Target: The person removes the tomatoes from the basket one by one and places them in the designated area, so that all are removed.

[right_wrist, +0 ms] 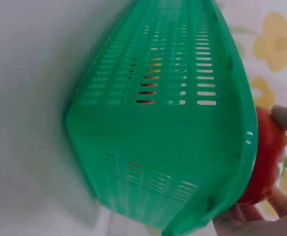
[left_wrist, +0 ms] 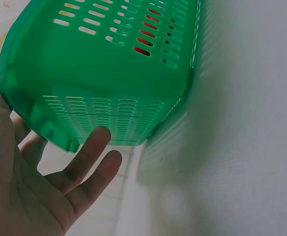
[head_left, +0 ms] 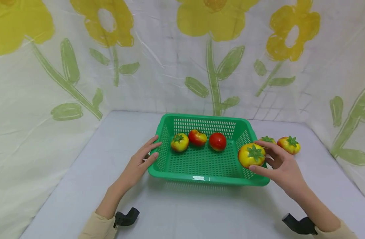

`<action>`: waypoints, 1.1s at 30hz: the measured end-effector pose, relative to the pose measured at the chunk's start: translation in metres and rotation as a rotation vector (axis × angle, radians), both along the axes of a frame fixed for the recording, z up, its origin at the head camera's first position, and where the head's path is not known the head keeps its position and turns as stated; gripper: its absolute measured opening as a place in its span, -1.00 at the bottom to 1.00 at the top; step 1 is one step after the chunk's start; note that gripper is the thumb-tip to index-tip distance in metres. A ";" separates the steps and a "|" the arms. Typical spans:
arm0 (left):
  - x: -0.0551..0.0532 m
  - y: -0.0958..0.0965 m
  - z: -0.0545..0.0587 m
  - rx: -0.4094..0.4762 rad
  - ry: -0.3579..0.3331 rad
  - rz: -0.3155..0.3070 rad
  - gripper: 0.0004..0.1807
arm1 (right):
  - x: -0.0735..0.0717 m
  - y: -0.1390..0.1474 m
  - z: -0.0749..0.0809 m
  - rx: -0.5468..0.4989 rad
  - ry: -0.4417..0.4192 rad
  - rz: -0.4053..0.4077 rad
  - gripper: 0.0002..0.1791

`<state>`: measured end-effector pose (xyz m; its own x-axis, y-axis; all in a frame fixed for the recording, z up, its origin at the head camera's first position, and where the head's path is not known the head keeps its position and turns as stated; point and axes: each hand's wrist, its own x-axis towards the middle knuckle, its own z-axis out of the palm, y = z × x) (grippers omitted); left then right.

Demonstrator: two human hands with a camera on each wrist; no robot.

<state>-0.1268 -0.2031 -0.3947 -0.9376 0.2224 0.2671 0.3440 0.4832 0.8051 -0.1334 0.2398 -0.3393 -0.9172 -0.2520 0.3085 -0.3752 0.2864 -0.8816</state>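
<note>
A green plastic basket (head_left: pixel 176 176) sits on the white table. My left hand (head_left: pixel 143 156) rests at its left rim, fingers extended and loosely spread. Above the basket's right end, my right hand (head_left: pixel 279 166) grips a yellow-and-red tomato (head_left: pixel 250 156) with a green leafy top, thumb in front and fingers behind. In the right wrist view the tomato's red side (right_wrist: pixel 266 162) shows past the basket rim. Inside the basket lie a yellow-red tomato with a green top (head_left: pixel 180 142), a red-and-yellow fruit (head_left: pixel 197 138) and a round red fruit (head_left: pixel 217 142).
To the right of the basket are another yellow-red tomato (head_left: pixel 289 145) and one partly hidden behind my right hand, its green top (head_left: pixel 267 139) showing. A white curtain with yellow flowers (head_left: pixel 158 66) hangs behind the table (head_left: pixel 182 212).
</note>
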 end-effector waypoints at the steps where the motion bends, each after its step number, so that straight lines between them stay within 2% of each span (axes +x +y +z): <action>1: 0.000 0.000 0.000 -0.001 0.000 -0.001 -0.53 | 0.000 0.002 0.001 -0.015 -0.004 0.005 -0.28; 15: 0.001 0.000 -0.001 0.005 -0.003 0.000 -0.53 | 0.006 0.021 0.008 0.012 0.006 -0.048 -0.26; 23: 0.000 0.000 -0.002 0.007 0.002 0.001 -0.53 | 0.009 0.027 0.010 -0.056 -0.004 -0.042 -0.24; 29: 0.000 0.000 -0.002 0.010 0.001 -0.001 -0.53 | 0.009 0.031 0.009 -0.016 -0.009 -0.067 -0.24; 33: 0.000 0.000 -0.003 0.013 0.005 -0.003 -0.53 | 0.008 0.033 0.008 -0.027 -0.011 -0.070 -0.23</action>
